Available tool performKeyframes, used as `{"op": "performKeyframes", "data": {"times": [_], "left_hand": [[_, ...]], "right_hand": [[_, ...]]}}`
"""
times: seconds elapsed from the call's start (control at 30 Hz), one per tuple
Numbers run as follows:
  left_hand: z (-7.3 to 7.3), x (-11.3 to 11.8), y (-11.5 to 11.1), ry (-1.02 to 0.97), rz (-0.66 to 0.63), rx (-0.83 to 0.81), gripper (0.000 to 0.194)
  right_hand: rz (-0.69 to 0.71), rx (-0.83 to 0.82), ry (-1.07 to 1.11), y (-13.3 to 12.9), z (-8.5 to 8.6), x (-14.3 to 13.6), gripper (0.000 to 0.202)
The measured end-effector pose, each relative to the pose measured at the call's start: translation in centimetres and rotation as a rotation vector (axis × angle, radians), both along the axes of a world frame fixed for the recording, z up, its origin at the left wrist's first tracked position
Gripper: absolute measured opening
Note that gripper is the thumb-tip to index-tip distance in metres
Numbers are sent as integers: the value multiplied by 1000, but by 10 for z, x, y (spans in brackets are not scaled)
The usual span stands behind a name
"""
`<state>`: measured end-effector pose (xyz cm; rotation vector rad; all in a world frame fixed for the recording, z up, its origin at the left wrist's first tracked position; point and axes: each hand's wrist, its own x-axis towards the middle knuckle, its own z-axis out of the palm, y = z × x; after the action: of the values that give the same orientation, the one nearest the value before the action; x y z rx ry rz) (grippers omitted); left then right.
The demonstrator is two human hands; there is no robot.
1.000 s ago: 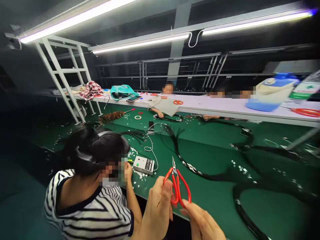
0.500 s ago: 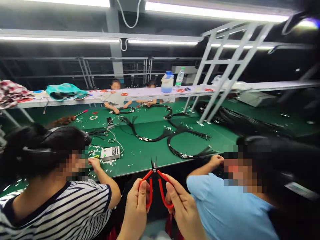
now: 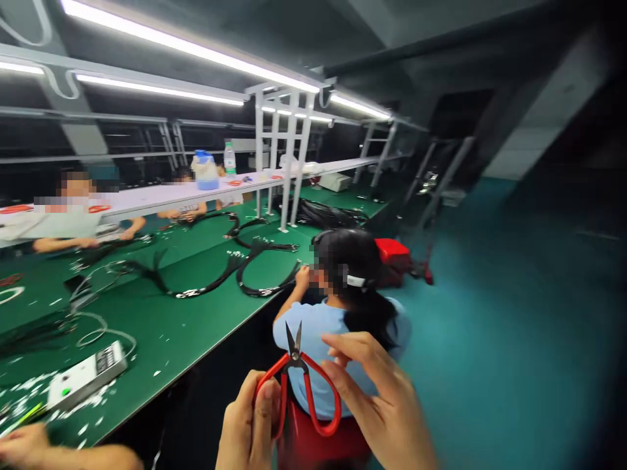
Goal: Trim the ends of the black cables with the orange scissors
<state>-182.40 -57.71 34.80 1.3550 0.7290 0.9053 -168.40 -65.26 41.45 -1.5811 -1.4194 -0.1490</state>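
A pair of scissors (image 3: 294, 358) with red loop handles and dark blades is held upright in front of me, blades pointing up and slightly apart. My left hand (image 3: 249, 418) grips the left handle loop between thumb and fingers. Just right of the other loop, my right hand (image 3: 386, 398) is raised with thumb and fingers apart and nothing between them. Directly behind the scissors sits a person in a light blue shirt (image 3: 313, 320), facing the bench.
Black cable bundles (image 3: 196, 292) lie on the green workbench (image 3: 171, 333). A white box with a green button (image 3: 88, 378) is at left among white scraps, near a co-worker's arm (image 3: 73, 454). A raised shelf (image 3: 161, 196) holds a jug (image 3: 206, 171) and bottle (image 3: 229, 160). Teal floor (image 3: 470, 326) extends right.
The view has swung to the right, showing more floor and less of the left co-worker. My right hand has let go of the right scissor handle; my left still holds the scissors.
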Motion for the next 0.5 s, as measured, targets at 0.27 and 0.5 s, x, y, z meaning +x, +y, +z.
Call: {"op": "performKeyframes", "data": {"times": [0.27, 0.5], "left_hand": [[-1, 84, -36, 135, -224, 238, 35], [0, 170, -77, 174, -317, 428, 33]], "right_hand": [[-129, -6, 67, -63, 10, 71, 3], [-212, -58, -18, -123, 8, 157, 11]]}}
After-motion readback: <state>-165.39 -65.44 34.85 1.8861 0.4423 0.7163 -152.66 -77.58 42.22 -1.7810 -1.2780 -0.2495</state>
